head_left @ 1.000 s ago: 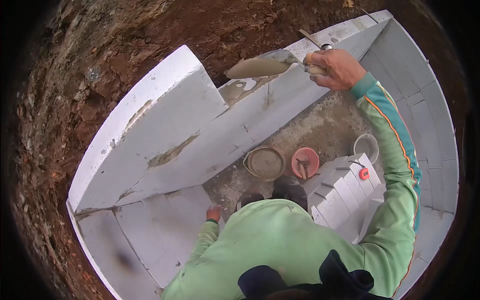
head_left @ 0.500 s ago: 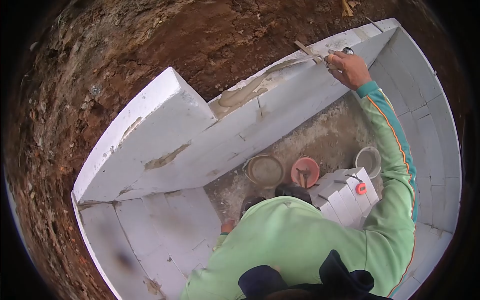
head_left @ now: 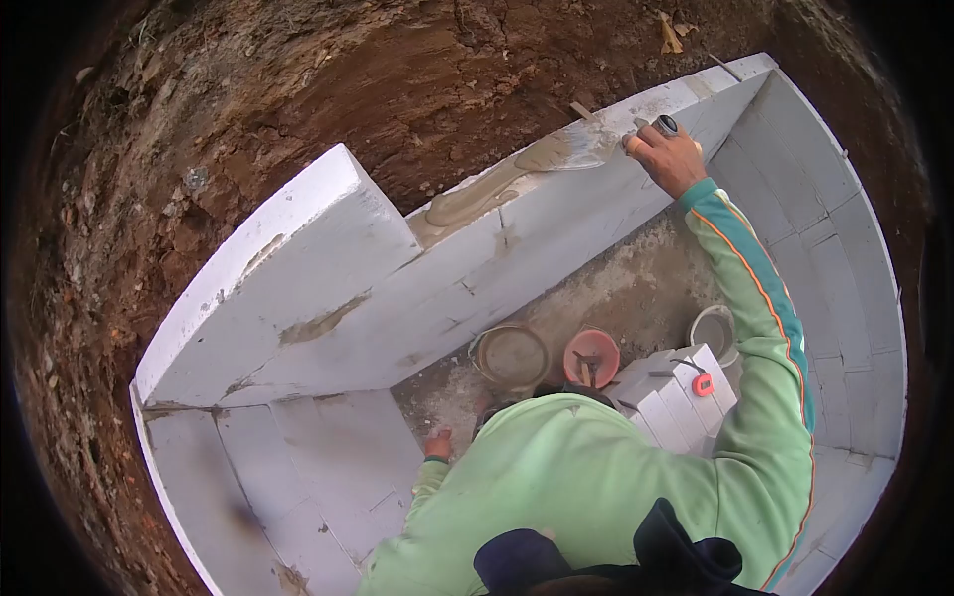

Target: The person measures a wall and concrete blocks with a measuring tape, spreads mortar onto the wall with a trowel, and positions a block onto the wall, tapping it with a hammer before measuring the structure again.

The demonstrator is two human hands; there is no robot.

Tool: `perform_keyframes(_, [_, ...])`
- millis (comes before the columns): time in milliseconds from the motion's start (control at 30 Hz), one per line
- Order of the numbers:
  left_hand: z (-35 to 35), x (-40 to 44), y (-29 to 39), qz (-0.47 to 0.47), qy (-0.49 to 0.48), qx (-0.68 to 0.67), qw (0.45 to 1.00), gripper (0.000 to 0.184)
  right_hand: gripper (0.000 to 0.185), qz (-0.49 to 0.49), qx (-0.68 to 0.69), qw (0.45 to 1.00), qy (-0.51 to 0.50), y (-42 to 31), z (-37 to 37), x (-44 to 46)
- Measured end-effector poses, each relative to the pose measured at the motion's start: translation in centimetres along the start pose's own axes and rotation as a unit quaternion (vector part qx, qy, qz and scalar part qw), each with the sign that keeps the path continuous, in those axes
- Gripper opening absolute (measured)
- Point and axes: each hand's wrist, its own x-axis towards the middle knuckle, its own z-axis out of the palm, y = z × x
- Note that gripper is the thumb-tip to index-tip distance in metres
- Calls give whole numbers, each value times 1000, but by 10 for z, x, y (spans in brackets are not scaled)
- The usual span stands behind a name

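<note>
My right hand [head_left: 668, 159] is closed round the handle of a trowel [head_left: 586, 149], whose blade lies low over the top of the white block wall [head_left: 556, 223]. Grey mortar [head_left: 472, 202] is spread in a wavy strip along that top, from the blade toward the raised block [head_left: 283, 268] at the left. Down by my body, my left hand [head_left: 437, 444] hangs near the floor beside the left wall; its fingers are too small to make out.
On the floor stand a bucket of grey mix [head_left: 512, 356], a red bucket [head_left: 591, 358] with tools and a white bucket [head_left: 714, 333]. Stacked white blocks [head_left: 676, 407] carry a red tape measure [head_left: 703, 384]. Brown earth [head_left: 397, 79] rises behind the wall.
Mortar has come off the trowel onto the wall top and now lies there in a strip. The trowel has tilted down from its raised position and moved along the wall.
</note>
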Motion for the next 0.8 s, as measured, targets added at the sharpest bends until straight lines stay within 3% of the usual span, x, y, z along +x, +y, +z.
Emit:
perform_keyframes(33, [-7, -17, 33, -13, 12, -24, 1000, 42, 24, 22, -9, 1000, -16, 9, 6, -12])
perform_keyframes(100, [2, -19, 25, -11, -11, 7, 1000, 41, 22, 49, 5, 999, -8, 27, 22, -34])
perform_keyframes(233, [44, 0, -47, 80, -132, 284, 946, 39, 23, 134, 42, 990, -5, 37, 12, -53])
perform_keyframes(433, [34, 15, -38, 122, -205, 401, 884, 37, 21, 248, 52, 966, 41, -48, 42, -44])
perform_keyframes(533, [22, 33, -26, 149, -154, 357, 909, 36, 19, 250, 52, 967, -19, -88, 61, -56])
perform_keyframes(633, [11, 45, -14, 161, -31, 151, 975, 36, 22, 265, 73, 960, -57, -98, 54, -76])
perform_keyframes(733, [19, 29, 16, -58, -21, -129, 990, 39, 18, 272, 62, 959, -55, -85, 42, -124])
perform_keyframes(800, [21, 21, 23, -67, -42, -94, 992, 39, 21, 277, 43, 957, -72, -76, 18, -151])
